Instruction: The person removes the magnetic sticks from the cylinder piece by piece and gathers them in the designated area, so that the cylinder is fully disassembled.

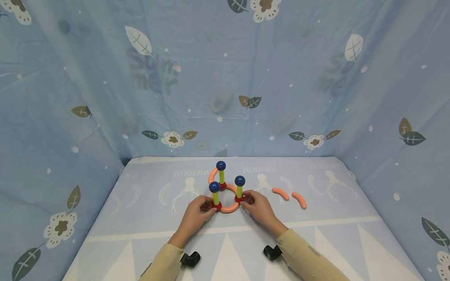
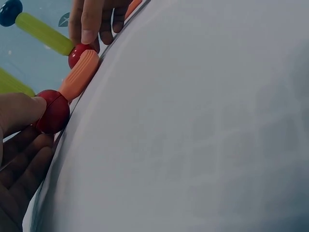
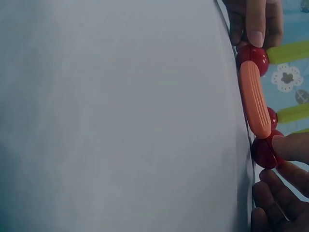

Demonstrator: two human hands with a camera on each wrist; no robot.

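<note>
A magnetic ball-and-rod build stands on the table, with three red balls at its base. Curved orange rods [image 1: 229, 208] link these into a ring, and another orange arc [image 1: 212, 175] reaches off the rear red ball [image 1: 222, 186]. Yellow-green rods [image 1: 240, 191] rise upright from the red balls, each topped by a blue ball [image 1: 220, 166]. My left hand [image 1: 195, 214] pinches the front-left red ball [image 2: 53, 112] between thumb and fingers. On the other side, my right hand [image 1: 261, 207] pinches the right red ball [image 3: 266, 152], its thumb on the ball's surface.
Two loose curved orange rods, one nearer [image 1: 280, 194] and one farther right [image 1: 299, 200], lie to the right of my right hand. Blue patterned cloth [image 1: 225, 78] walls the table at the back and both sides. A printed cloth [image 1: 140, 218] covers the tabletop.
</note>
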